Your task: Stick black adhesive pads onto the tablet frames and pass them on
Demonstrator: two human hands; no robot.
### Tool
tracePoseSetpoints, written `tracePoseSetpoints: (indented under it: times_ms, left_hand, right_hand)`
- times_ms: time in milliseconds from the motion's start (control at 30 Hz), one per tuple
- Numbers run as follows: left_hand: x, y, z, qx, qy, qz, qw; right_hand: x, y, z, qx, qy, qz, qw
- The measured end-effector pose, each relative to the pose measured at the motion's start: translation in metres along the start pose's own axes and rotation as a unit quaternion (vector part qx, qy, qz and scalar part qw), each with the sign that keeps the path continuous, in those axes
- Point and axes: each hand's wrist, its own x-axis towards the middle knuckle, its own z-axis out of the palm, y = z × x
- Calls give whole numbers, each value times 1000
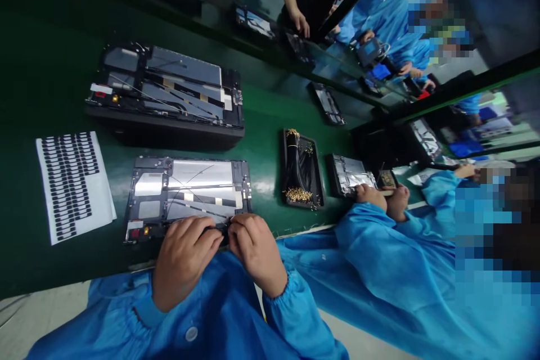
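An opened tablet point(202, 173) lies on the green bench in front of me, its silver battery plates, black strips and a thin black cable showing. My left hand point(185, 256) rests over its near edge, fingers pinched together above the lower middle. Close beside it, my right hand point(256, 247) is closed with thumb and fingertips together near the tablet's lower right part. A small dark piece shows between the two hands, too small to name. The fingers hide that stretch of the near edge.
Beyond lies a stack of opened tablets point(185, 73). A sheet of black stickers point(70, 185) is at left. To the right, a black tray point(321, 180) holds bundled black cables with gold ends point(299, 194). A co-worker's hands point(371, 197) handle another tablet point(352, 171); more people work across the bench.
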Motion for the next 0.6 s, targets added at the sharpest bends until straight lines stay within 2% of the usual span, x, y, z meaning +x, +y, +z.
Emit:
tracePoseSetpoints:
  times_ms: [267, 367, 467, 600]
  left_hand:
    - [2, 1, 10, 14, -1, 2, 1000]
    - [4, 0, 12, 25, -6, 6, 1000]
    - [4, 0, 13, 28, -11, 1, 1000]
    - [6, 1, 16, 36, 3, -3, 999]
  right_hand:
    - [-1, -2, 1, 0, -19, 11, 1000]
    - [-2, 1, -4, 61, -3, 16, 998]
    - [-6, 7, -8, 127, 25, 50, 990]
    - [-10, 11, -8, 135, 38, 64, 988]
